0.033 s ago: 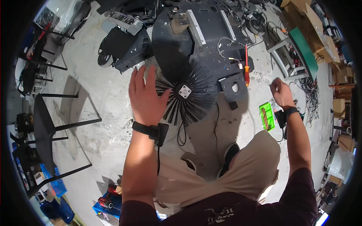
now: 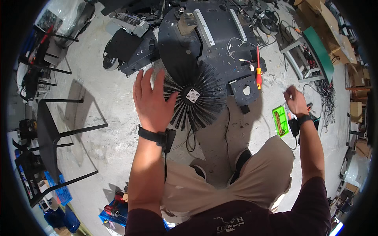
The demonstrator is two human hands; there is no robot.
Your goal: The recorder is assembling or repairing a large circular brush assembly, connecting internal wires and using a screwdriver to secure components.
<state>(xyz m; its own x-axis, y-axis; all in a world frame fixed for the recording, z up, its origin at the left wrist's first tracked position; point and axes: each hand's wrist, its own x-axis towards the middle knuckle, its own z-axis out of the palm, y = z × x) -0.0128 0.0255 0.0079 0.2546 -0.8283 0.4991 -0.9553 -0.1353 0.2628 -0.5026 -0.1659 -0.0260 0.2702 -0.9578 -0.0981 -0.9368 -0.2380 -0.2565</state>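
Observation:
A round black bristle brush (image 2: 212,106) with a square metal hub (image 2: 192,95) lies against the near edge of a large dark machine base (image 2: 220,51). My left hand (image 2: 152,104) is open at the brush's left side, fingers spread and thumb over the outer bristles; whether it touches them I cannot tell. Off to the right, my right hand (image 2: 296,101) is closed above the floor, fingers curled to the thumb. Anything inside it is too small or hidden. Nearest to it is a green compartment tray (image 2: 286,125) holding small brownish parts.
A red-and-yellow screwdriver (image 2: 258,74) rests by a dark metal bracket (image 2: 240,91) on the base's right. A black-legged chair (image 2: 48,137) stands left, a green-topped frame (image 2: 319,55) right. A red power tool (image 2: 114,208) sits lower left. A thin cable (image 2: 227,133) crosses the floor.
The whole view has shifted slightly. My right hand has come slightly nearer to me, still closed; my left hand stays spread beside the brush.

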